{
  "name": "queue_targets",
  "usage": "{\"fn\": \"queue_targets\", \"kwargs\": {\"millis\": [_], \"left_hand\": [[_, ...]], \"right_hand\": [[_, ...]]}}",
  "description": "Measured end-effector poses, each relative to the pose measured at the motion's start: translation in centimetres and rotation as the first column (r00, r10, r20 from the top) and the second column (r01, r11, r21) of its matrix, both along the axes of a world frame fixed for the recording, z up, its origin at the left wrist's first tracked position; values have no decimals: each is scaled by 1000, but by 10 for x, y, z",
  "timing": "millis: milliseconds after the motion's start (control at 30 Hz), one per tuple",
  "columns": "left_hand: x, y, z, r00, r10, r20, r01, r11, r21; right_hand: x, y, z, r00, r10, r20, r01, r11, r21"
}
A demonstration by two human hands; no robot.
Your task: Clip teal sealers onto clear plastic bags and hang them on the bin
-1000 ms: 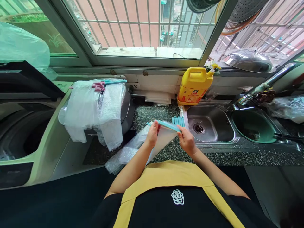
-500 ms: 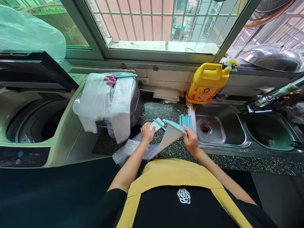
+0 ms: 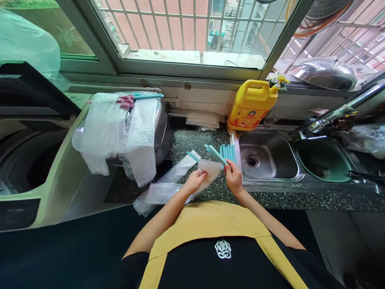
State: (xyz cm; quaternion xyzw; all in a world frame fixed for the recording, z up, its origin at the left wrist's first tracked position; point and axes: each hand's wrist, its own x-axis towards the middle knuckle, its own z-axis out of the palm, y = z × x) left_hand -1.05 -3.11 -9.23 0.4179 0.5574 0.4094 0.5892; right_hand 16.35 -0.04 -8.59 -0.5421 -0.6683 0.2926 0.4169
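Note:
My right hand [image 3: 234, 176] is closed around the near end of a teal bag sealing strip [image 3: 216, 154], which looks like two thin rods side by side. My left hand [image 3: 195, 181] pinches a translucent plastic bag [image 3: 210, 170] that hangs down toward the counter's front edge. Whether the bag still touches the strip is hard to tell. Left of it lies another clear bag [image 3: 179, 169] with a thin teal strip [image 3: 192, 156] across its end. Several teal sealing strips [image 3: 227, 151] lie in a row beside the sink, just behind my right hand.
Plastic bags [image 3: 104, 124] drape over a dark appliance [image 3: 164, 128] on the left, with pink clips on top. A washing machine [image 3: 57, 160] stands open farther left. A yellow jug [image 3: 251, 104] is behind the steel sink [image 3: 270, 156]; a green basin [image 3: 325, 160] sits at right.
My left hand has left the strip on the other bag, moved nearer me, and now grips the translucent bag. The right hand's strip has turned and shows as two rods. The view has shifted right.

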Motion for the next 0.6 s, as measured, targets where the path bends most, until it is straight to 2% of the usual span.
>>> {"fn": "queue_targets", "kwargs": {"millis": [67,133,267,333,400,467,533,600], "left_hand": [[-5,6,1,997,31,-69,-31,1000,4],[-11,15,4,977,69,-202,-73,997,-11],[-10,39,18,818,157,-553,-176,984,20],[0,51,26,790,139,-597,-126,990,64],[13,61,31,855,72,-513,-15,993,116],[27,68,33,945,-10,-327,59,988,141],[39,73,30,994,-27,-108,38,994,105],[46,76,25,997,27,72,-29,999,31]], "right_hand": [[3,2,-2,997,-46,-55,44,998,-47],[6,4,-5,989,-101,-107,92,992,-85],[14,3,-10,975,-156,-160,138,984,-114],[18,2,-12,976,-152,-155,137,985,-103],[21,0,-14,979,-142,-146,130,987,-92],[24,-1,-17,981,-134,-138,123,989,-80],[27,-2,-19,983,-125,-132,116,991,-70],[29,-4,-22,986,-113,-124,105,992,-72]]}}
